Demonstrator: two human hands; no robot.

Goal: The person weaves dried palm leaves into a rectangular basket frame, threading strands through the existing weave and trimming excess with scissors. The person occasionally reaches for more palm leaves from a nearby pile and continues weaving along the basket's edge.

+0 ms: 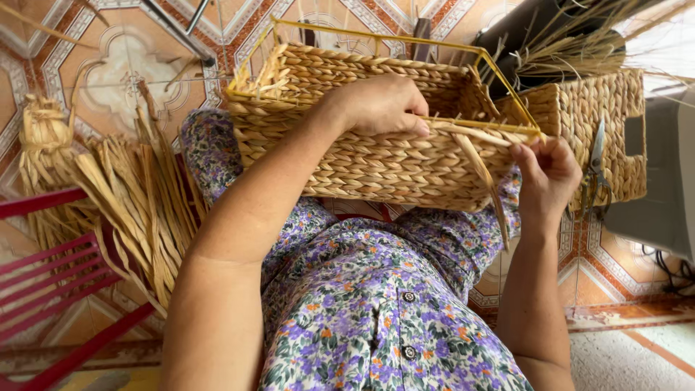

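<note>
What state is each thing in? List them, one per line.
Woven basket: unfinished, yellow wire frame bare at the rim, resting on the lap.
Left hand: pressing the basket's rim.
Right hand: pinching a loose strand.
Scissors: lying idle on the second basket.
Dried fibre bundle: loose.

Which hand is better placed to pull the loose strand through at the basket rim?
Probably the right hand: its fingers already pinch the strand at the rim. The left hand rests on the basket, steadying it.

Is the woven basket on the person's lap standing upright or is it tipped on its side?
Tipped on its side. The woven basket has its opening facing away, toward the floor tiles, and the left hand rests on its upward-facing wall.
</note>
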